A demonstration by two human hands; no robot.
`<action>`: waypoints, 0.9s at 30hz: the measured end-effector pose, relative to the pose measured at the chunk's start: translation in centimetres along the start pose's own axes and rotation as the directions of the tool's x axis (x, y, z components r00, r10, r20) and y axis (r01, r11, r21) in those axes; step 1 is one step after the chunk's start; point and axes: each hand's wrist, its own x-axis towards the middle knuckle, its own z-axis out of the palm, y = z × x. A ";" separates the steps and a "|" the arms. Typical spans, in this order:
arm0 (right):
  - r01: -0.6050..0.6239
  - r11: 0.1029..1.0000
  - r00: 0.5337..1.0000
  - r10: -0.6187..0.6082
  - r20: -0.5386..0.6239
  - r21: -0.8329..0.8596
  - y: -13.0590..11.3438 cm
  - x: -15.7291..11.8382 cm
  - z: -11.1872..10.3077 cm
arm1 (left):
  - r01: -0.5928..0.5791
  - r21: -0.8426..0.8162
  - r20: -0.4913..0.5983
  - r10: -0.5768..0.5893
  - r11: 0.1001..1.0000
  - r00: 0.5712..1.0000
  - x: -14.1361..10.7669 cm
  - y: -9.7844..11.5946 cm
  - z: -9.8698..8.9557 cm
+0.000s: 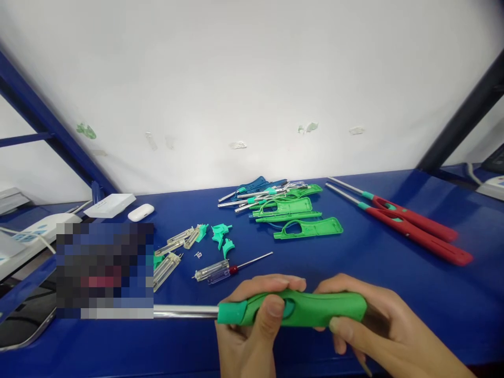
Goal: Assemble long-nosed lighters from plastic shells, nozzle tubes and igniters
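A green long-nosed lighter [315, 310] lies level across both my hands, its metal tube pointing left with a teal collar at the base. My left hand [252, 341] wraps around its front part, thumb beside the trigger opening. With fingers behind and thumb in front, my right hand [389, 325] grips the handle's rear end. Something thin and brownish shows by the right palm; I cannot make it out. Beyond the hands lies a screwdriver [252, 261] with a clear handle, touching transparent fuel tanks [210, 270]. Teal triggers [220, 235] are scattered behind them.
Opened green handle halves [315, 228], metal tubes and blue parts are heaped at the back. Two red lighters [409, 228] lie at the right. On the left are a white earbud case [140, 212], a white box [110, 205], a power strip [35, 233] and a blurred-out patch.
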 end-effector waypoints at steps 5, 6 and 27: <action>-0.018 0.999 0.999 0.016 -0.050 -0.036 0.4 -0.3 0.1 | -0.021 0.017 0.008 0.021 1.000 1.000 0.3 -0.2 -0.2; -0.020 0.999 0.999 0.018 -0.049 -0.041 0.6 -0.3 0.0 | -0.019 0.023 0.010 0.019 1.000 1.000 0.3 -0.2 -0.2; 0.103 0.980 0.962 -0.141 -0.235 -0.169 1.0 -0.1 0.3 | -0.003 -0.198 0.133 0.030 0.980 0.991 -0.5 -0.4 -0.5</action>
